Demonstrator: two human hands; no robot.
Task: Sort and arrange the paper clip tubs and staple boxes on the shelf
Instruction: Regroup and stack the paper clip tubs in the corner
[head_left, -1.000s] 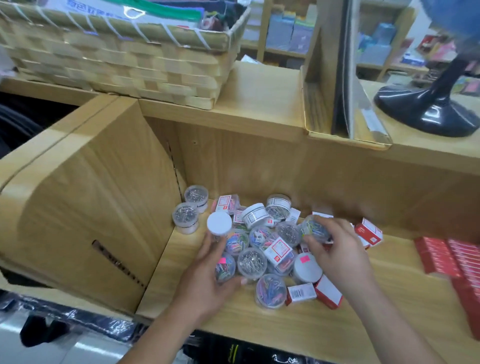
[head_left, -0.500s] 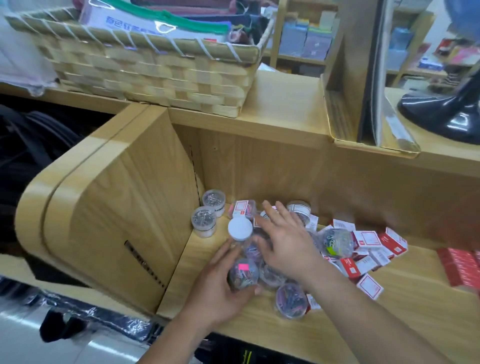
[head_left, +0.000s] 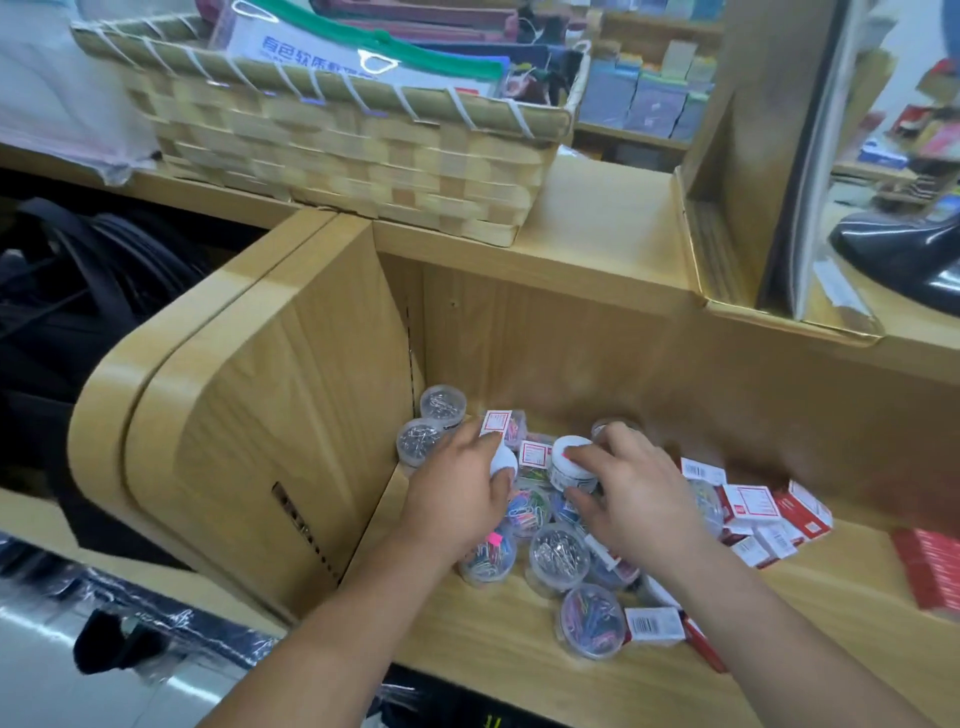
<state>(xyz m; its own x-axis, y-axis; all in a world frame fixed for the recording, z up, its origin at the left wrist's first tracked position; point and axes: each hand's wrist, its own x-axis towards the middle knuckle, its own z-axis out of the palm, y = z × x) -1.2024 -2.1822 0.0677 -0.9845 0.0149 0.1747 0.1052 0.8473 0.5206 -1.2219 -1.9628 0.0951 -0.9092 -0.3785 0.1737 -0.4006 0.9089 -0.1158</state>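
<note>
Fingers (head_left: 470, 441) of the left hand (head_left: 457, 493) curl round a white-lidded tub (head_left: 503, 464), while the right hand (head_left: 634, 501) clasps a second white-lidded tub (head_left: 569, 470) between bent fingers and thumb. Both sit in the heap of paper clip tubs (head_left: 558, 553) at the wooden shelf's (head_left: 493, 644) left end, staple boxes (head_left: 750, 503) just beside them.

"有色软…" on white folder (head_left: 311, 54)

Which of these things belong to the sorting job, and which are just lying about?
Job: paper clip tubs, staple boxes, shelf; left hand and right hand each grip a white-lidded tub.
Lying about: woven basket, folders in it, black stand base.
</note>
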